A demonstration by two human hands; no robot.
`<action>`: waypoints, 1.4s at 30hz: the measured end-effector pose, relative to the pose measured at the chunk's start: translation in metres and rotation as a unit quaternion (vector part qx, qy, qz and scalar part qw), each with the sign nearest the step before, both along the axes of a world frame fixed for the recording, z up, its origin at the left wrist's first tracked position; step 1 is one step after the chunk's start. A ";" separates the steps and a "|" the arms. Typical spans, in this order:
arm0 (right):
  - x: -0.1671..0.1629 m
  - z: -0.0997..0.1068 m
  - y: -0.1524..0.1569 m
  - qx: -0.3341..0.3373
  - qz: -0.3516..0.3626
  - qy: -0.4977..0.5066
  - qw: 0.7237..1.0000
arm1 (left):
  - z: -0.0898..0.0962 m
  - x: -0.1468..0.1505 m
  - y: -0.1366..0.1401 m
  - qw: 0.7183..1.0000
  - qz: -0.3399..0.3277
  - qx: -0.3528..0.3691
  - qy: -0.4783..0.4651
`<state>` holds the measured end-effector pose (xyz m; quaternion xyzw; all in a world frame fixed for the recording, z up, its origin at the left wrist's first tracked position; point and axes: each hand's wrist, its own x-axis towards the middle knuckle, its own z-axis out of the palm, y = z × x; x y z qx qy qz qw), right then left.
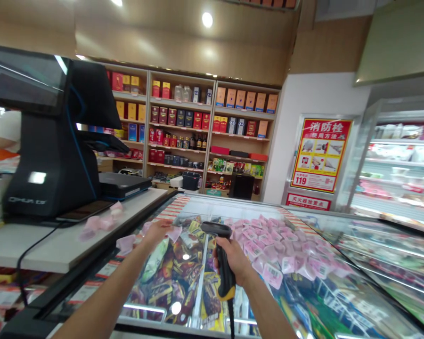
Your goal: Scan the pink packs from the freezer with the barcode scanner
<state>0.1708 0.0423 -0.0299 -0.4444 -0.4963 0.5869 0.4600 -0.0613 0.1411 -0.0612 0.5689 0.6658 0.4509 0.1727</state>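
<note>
While our right hand (236,260) is gripping the scanner (224,268), our left hand (159,231) is touching a pink piece (175,234).

We are holding the scanner roughly upright above the freezer's (233,200) glass, near the middle: its head and handle are showing black, yellow is marking the handle's foot, and a dark cord (231,320) is hanging below. Our right fingers are wrapping the handle under the head. Our left fingertips are meeting the pale, thin-looking piece, but we are not managing to tell whether they are pinching it. To the scanner's right, a pile (279,249) of similar pieces, several bearing barcodes, is covering the glass.
</note>
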 end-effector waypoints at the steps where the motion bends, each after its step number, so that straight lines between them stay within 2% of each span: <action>1: 0.000 0.000 -0.001 0.000 0.004 -0.001 1.000 | 0.001 0.006 0.001 0.998 -0.026 -0.017 -0.051; 4: 0.004 0.002 -0.004 -0.001 0.012 0.002 1.000 | 0.002 0.020 0.003 0.972 -0.098 -0.067 -0.201; 7: 0.009 0.002 -0.005 0.003 0.014 0.008 1.000 | 0.001 0.030 0.004 0.939 -0.131 -0.079 -0.309; 10: 0.015 0.001 -0.005 0.004 0.010 0.028 1.000 | 0.000 0.036 0.007 0.913 -0.145 -0.078 -0.374; 13: 0.019 -0.002 -0.003 0.008 0.000 0.045 0.999 | -0.001 0.041 0.009 0.903 -0.149 -0.077 -0.396; 15: 0.022 -0.003 -0.002 0.012 -0.009 0.039 0.999 | -0.003 0.044 0.011 0.908 -0.142 -0.079 -0.387; 18: 0.029 -0.004 0.001 0.010 -0.030 0.019 0.999 | -0.008 0.053 0.011 0.929 -0.113 -0.075 -0.343; 23: 0.045 -0.007 0.007 0.008 -0.075 0.014 0.997 | -0.017 0.080 0.012 0.976 -0.052 -0.042 -0.209; 29: 0.046 -0.009 0.009 0.016 -0.080 0.016 0.997 | -0.022 0.136 0.007 0.995 -0.082 0.000 -0.051; 32: 0.039 -0.006 0.006 0.020 -0.068 0.012 0.997 | -0.021 0.148 0.003 0.996 -0.093 0.015 0.008; 34: 0.033 -0.003 0.004 0.015 -0.056 -0.005 0.998 | -0.015 0.137 -0.001 0.995 -0.080 0.023 0.047; 36: 0.026 -0.002 0.003 0.009 -0.046 -0.023 0.999 | -0.005 0.107 -0.007 0.994 -0.049 0.027 0.089; 39: 0.015 -0.003 0.003 0.011 -0.032 -0.026 0.999 | 0.010 0.038 -0.024 0.988 0.047 0.022 0.147; 42: 0.004 -0.006 0.005 0.017 -0.021 -0.014 1.000 | 0.014 -0.028 -0.046 0.969 0.169 -0.015 0.179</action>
